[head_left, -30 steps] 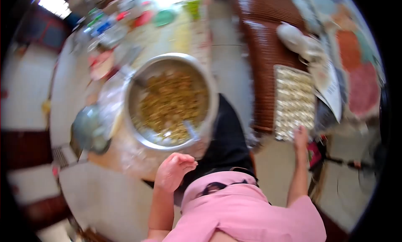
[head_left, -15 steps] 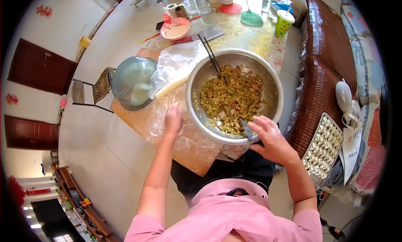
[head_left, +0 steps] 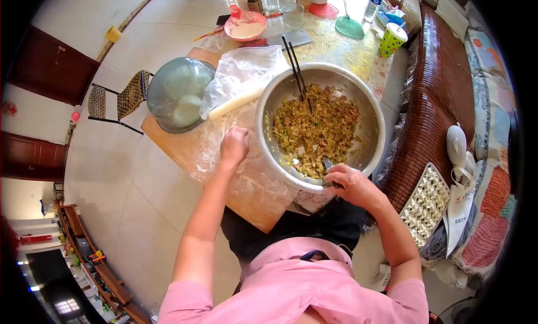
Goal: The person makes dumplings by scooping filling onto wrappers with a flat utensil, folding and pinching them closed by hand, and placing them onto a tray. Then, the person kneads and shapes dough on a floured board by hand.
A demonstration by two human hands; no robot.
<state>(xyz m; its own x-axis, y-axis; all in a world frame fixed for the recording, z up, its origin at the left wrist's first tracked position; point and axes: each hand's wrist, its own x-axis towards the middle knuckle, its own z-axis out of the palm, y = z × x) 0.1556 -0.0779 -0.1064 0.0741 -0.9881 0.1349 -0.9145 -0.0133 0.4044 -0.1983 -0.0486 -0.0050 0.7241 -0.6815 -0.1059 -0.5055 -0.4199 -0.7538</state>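
A large metal bowl (head_left: pixel 376 128) holds a chopped green and brown filling (head_left: pixel 319 125), with black chopsticks (head_left: pixel 295 66) standing in it. At the bowl's near rim my right hand (head_left: pixel 348 183) is closed round the handle of a spoon-like utensil (head_left: pixel 328 165), whose lower end reaches into the filling. My left hand (head_left: pixel 235 145) is curled above the floured wooden board (head_left: pixel 255 203), left of the bowl; what its fingers hold, if anything, is hidden. Just beyond it lies a pale rolling pin (head_left: pixel 238 103) beside a crumpled clear plastic bag (head_left: pixel 241 72).
A round container with a bluish see-through cover (head_left: pixel 180 94) sits on the board's left part. Farther back are a pink bowl (head_left: pixel 245 27), a cleaver (head_left: pixel 291 38), a green strainer (head_left: pixel 349 27) and a green cup (head_left: pixel 392 39). A brown sofa (head_left: pixel 431 100) stands at the right.
My right hand has gone from spread fingers beside the rim to a grip on the utensil's handle. My left hand has curled more tightly. The view has shifted slightly.
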